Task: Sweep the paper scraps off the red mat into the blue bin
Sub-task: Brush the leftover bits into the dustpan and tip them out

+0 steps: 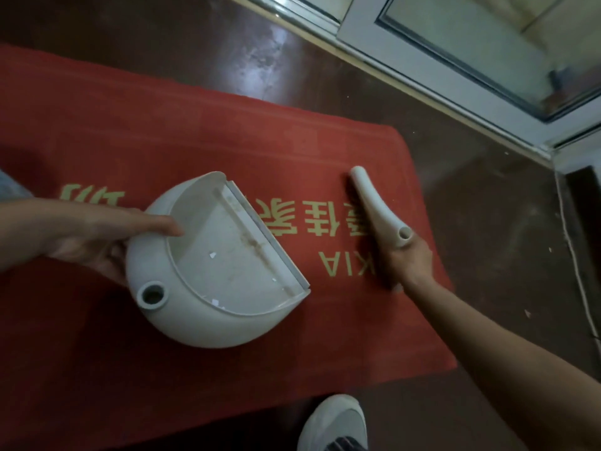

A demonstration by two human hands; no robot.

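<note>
A red mat (162, 131) with yellow lettering lies on the dark floor. On it sits a white half-round dustpan (208, 262), its straight lip facing right. A few small white paper scraps (213, 254) lie inside the pan. My left hand (97, 236) grips the pan's rounded back rim, thumb on top. My right hand (406, 262) holds the white brush (374, 206) by its handle, with the brush lying on the mat to the right of the pan. The blue bin is out of view.
A pale window or door frame (422, 60) runs along the upper right. Dark brown floor (504, 222) with small white specks surrounds the mat. A white shoe (335, 424) stands at the mat's near edge.
</note>
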